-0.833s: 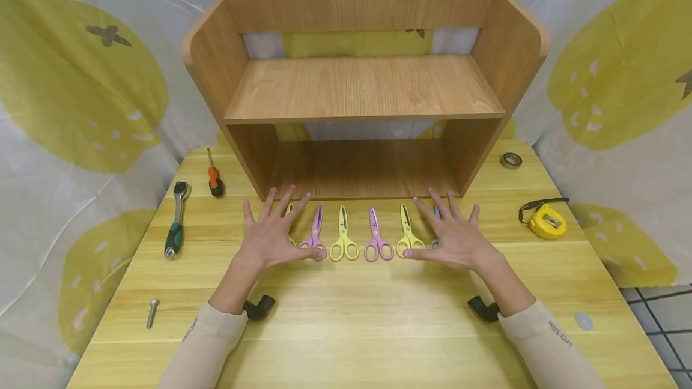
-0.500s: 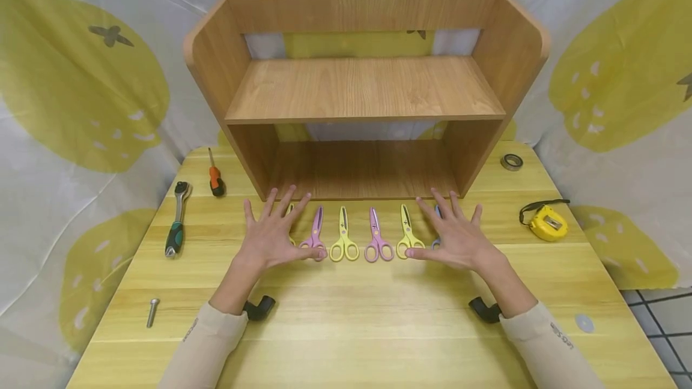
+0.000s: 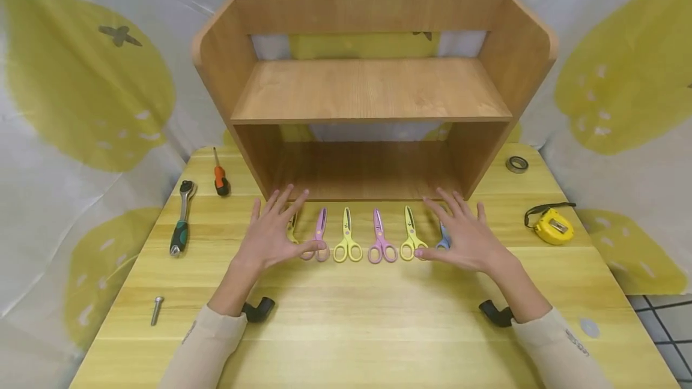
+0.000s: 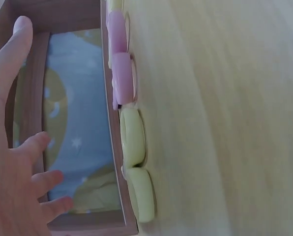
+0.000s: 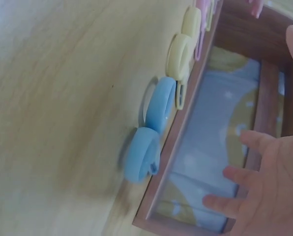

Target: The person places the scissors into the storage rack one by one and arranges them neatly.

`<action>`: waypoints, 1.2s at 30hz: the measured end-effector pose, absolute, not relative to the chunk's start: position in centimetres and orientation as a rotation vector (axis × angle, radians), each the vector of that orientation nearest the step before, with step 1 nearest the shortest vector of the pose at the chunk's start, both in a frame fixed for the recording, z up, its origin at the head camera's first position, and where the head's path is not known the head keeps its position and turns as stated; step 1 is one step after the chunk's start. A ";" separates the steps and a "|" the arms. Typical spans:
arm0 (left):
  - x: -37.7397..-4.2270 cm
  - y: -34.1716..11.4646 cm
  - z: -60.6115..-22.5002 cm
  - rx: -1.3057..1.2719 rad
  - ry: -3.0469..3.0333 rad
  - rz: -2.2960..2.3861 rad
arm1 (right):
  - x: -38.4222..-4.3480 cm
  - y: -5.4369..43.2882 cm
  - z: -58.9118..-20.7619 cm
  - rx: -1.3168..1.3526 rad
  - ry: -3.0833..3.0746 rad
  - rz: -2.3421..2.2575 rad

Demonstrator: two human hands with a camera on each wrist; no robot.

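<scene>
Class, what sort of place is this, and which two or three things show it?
Probably an indoor workspace, perhaps specially set up: patterned cloth hangs behind and beside the wooden table, where scissors lie in a row and a ratchet wrench lies near the left edge.

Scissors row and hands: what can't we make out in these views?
Head view: leftmost yellow scissors, partly hidden behind the left hand.
Head view: blue scissors, partly hidden behind the right hand.
Left wrist view: middle yellow scissors, cut off by the top edge.
Right wrist view: right hand, cut off by the right edge.
</scene>
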State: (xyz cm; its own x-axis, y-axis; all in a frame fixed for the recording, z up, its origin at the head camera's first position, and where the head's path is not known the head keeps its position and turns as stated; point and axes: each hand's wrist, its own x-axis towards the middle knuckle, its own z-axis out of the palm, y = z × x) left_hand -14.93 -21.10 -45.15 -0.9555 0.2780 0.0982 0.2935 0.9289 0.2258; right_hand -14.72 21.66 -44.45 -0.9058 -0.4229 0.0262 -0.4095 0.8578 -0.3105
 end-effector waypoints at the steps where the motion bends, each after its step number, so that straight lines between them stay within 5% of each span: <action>1: -15.0 -21.2 -45.1 -0.450 -3.008 -0.395 | -14.6 21.8 -44.4 -0.667 2.987 -0.501; 36: -17.1 -28.0 -46.3 0.111 -2.400 -1.413 | -11.3 27.0 -47.5 -0.359 2.793 -1.102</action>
